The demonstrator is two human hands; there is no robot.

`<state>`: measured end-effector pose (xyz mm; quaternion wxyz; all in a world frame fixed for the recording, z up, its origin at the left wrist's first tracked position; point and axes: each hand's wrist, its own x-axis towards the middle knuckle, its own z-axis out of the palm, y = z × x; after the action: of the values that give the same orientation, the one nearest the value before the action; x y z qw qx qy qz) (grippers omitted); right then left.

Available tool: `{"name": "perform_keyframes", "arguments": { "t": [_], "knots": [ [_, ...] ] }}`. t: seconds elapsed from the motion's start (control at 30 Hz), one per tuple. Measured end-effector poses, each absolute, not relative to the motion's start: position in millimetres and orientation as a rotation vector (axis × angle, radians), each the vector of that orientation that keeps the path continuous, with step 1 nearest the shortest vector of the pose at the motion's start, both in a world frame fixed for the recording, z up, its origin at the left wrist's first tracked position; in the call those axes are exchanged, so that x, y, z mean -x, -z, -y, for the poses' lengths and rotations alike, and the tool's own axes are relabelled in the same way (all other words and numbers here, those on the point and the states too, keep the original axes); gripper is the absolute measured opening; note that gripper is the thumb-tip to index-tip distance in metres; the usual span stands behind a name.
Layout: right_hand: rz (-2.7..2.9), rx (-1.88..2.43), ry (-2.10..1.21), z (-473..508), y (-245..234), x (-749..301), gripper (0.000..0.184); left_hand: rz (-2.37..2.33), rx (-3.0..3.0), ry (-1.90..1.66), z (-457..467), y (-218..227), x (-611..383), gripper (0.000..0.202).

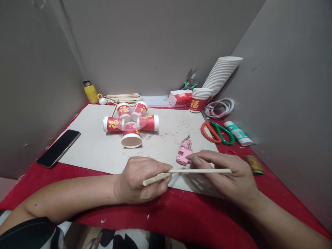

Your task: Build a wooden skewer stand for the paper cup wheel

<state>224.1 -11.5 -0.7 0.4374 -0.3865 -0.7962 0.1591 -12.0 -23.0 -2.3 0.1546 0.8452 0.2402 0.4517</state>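
Red cloth and pale board lie beneath both hands; grey walls stand beyond. Left hand grips slender, pale wooden sticks, angled; right hand: grip indeterminable.

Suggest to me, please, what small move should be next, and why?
I would perhaps shift the left hand slightly, to inspect its grip: the long pale stick piece crosses in front of the right hand, the short stick piece slants at an angle, and I cannot tell whether they are joined.
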Motion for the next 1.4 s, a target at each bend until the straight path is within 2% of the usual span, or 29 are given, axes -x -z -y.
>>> {"name": "perform_keyframes", "arguments": {
  "t": [0.13,0.2,0.47,0.77,1.4],
  "knots": [
    [1.964,0.917,-0.358,11,1,-224,0.01,-0.591,-2.421,-1.548,14,9,10,0.029],
    [1.96,0.921,-0.355,11,1,-224,0.012,-0.603,-2.353,-1.628,11,10,9,0.026],
    [1.955,0.942,-0.351,11,1,-225,0.012,-0.98,-1.937,-1.489,7,-2,8,0.005],
    [1.912,1.025,-0.357,12,12,-229,0.01,-1.026,-1.609,-1.341,7,1,6,0.014],
    [2.112,0.836,-0.328,4,14,-214,0.013,-1.072,-1.462,-1.254,1,-15,8,0.007]
  ]
}}
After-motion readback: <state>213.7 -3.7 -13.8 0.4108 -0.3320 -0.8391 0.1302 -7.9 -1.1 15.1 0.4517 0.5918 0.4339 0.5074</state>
